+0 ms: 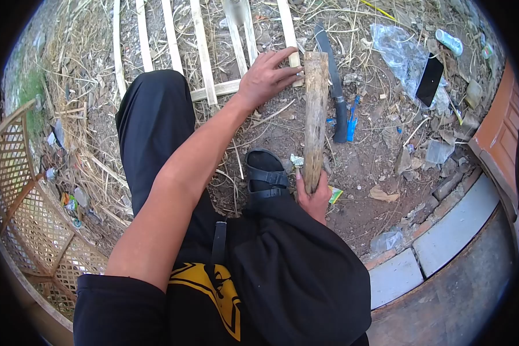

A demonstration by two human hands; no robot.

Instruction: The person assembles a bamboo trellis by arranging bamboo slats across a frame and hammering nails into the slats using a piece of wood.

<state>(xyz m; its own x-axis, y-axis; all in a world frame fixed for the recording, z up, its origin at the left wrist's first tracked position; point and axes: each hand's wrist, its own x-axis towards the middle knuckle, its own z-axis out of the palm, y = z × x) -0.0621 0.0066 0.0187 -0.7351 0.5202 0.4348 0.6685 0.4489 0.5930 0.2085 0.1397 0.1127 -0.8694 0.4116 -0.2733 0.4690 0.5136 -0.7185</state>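
Note:
My left hand [271, 76] is stretched forward with its fingers apart, the tips beside the upper end of a rough wooden log [315, 115]. Whether they touch the log cannot be made out. My right hand [315, 200] grips the log's near end, thumb and fingers on either side. Just right of the log lies a large knife [340, 115] with a dark blade and black handle, beside a blue plastic piece [352, 120]. Pale wooden slats [202, 52] are laid out on the ground beyond my left arm, joined by a crosspiece.
Clear plastic [395, 52], a black phone-like slab [429, 79] and a can [448, 42] lie at upper right. A woven lattice piece [34, 213] stands at left. My sandalled foot [265, 170] is near the log. A tiled ledge [455, 225] borders the lower right.

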